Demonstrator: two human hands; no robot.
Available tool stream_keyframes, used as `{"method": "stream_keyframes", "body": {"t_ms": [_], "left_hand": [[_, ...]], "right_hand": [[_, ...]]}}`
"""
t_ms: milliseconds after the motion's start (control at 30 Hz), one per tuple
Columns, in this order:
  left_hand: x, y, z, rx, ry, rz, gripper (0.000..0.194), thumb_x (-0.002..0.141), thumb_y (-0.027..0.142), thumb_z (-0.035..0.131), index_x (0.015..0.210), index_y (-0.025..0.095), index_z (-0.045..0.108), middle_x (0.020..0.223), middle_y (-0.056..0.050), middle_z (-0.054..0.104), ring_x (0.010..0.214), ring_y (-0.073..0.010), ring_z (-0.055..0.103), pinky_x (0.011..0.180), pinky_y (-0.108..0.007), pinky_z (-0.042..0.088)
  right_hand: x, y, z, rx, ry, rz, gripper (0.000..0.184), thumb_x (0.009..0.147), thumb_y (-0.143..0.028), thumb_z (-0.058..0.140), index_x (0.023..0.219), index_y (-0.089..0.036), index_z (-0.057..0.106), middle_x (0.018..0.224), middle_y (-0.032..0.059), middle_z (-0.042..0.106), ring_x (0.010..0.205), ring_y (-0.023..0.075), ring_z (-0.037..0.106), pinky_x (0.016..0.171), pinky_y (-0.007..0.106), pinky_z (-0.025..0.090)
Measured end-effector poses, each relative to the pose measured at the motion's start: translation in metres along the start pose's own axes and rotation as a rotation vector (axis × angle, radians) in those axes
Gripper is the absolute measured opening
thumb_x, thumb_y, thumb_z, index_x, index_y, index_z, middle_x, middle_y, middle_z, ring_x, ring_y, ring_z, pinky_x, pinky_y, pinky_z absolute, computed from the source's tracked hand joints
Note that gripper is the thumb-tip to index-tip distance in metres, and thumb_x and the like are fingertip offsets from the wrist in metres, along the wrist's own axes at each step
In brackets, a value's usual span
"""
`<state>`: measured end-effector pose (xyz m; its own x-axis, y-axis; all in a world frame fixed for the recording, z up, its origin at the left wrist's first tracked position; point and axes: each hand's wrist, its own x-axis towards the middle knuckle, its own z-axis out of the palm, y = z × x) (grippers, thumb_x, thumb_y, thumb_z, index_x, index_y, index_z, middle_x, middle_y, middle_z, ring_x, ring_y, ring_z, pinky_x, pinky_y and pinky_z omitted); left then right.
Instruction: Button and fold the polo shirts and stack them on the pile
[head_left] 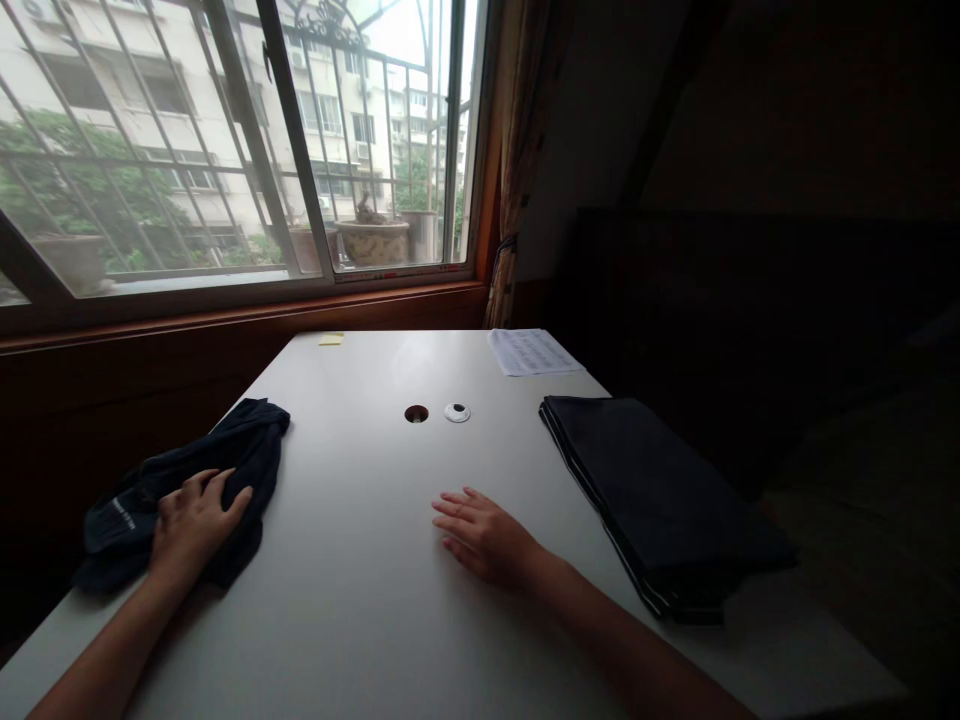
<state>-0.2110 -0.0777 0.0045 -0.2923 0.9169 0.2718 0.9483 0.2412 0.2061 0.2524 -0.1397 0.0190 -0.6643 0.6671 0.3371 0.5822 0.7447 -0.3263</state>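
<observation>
A crumpled dark navy garment with small white lettering lies at the table's left edge. My left hand rests on top of it, fingers apart and slightly bent, with no clear grip on the cloth. Over the middle of the white table is my right hand, palm down and fingers stretched out, holding nothing. To its right lies a neat stack of folded dark cloth, apart from the hand.
Toward the back of the table are a round cable hole and, beside it, a round white cover. Printed sheets lie at the far right corner, a yellow sticky note at the far left. A barred window stands behind.
</observation>
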Motion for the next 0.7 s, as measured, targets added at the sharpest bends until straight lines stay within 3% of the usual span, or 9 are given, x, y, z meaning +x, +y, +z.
{"method": "stream_keyframes", "body": {"t_ms": [67, 200, 333, 467, 700], "left_hand": [[-0.003, 0.004, 0.003, -0.013, -0.055, 0.039, 0.065, 0.089, 0.059, 0.034, 0.133, 0.016, 0.056, 0.142, -0.016, 0.05, 0.126, -0.0426, 0.043, 0.1, -0.058, 0.042], [-0.011, 0.02, 0.009, -0.057, -0.055, 0.149, 0.057, 0.09, 0.057, 0.036, 0.123, 0.017, 0.058, 0.132, -0.013, 0.056, 0.123, -0.0399, 0.044, 0.099, -0.056, 0.043], [-0.024, 0.046, 0.011, -0.179, -0.081, 0.353, 0.039, 0.09, 0.053, 0.047, 0.109, 0.022, 0.062, 0.124, -0.008, 0.06, 0.12, -0.033, 0.048, 0.102, -0.05, 0.042], [-0.046, 0.079, 0.006, -0.316, -0.134, 0.551, 0.025, 0.091, 0.045, 0.053, 0.1, 0.024, 0.062, 0.118, -0.006, 0.062, 0.113, -0.0289, 0.05, 0.1, -0.046, 0.044], [-0.088, 0.148, -0.024, -0.628, -0.464, 0.963, 0.007, 0.09, 0.027, 0.055, 0.088, 0.022, 0.058, 0.107, -0.007, 0.063, 0.103, -0.0247, 0.052, 0.095, -0.041, 0.046]], "right_hand": [[0.012, 0.002, 0.012, 0.049, -0.013, -0.011, 0.032, 0.097, -0.026, 0.053, 0.127, -0.02, 0.066, 0.14, 0.0101, 0.062, 0.133, 0.0252, 0.055, 0.118, 0.049, 0.035], [0.026, 0.007, 0.028, 0.134, 0.032, -0.039, 0.03, 0.095, -0.022, 0.055, 0.123, -0.021, 0.068, 0.134, 0.009, 0.066, 0.129, 0.0226, 0.058, 0.115, 0.044, 0.04], [0.025, 0.012, 0.027, 0.205, 0.152, -0.016, 0.034, 0.093, -0.016, 0.053, 0.124, -0.022, 0.065, 0.127, 0.0091, 0.069, 0.119, 0.0209, 0.062, 0.105, 0.041, 0.049], [0.022, 0.015, 0.019, 0.252, 0.275, 0.091, 0.037, 0.094, -0.014, 0.052, 0.127, -0.025, 0.063, 0.123, 0.0076, 0.068, 0.115, 0.0205, 0.061, 0.104, 0.041, 0.049], [0.019, 0.022, 0.009, 0.177, 0.488, 0.27, 0.042, 0.096, -0.028, 0.056, 0.138, -0.026, 0.053, 0.138, 0.0096, 0.056, 0.13, 0.0244, 0.051, 0.113, 0.045, 0.041]]}}
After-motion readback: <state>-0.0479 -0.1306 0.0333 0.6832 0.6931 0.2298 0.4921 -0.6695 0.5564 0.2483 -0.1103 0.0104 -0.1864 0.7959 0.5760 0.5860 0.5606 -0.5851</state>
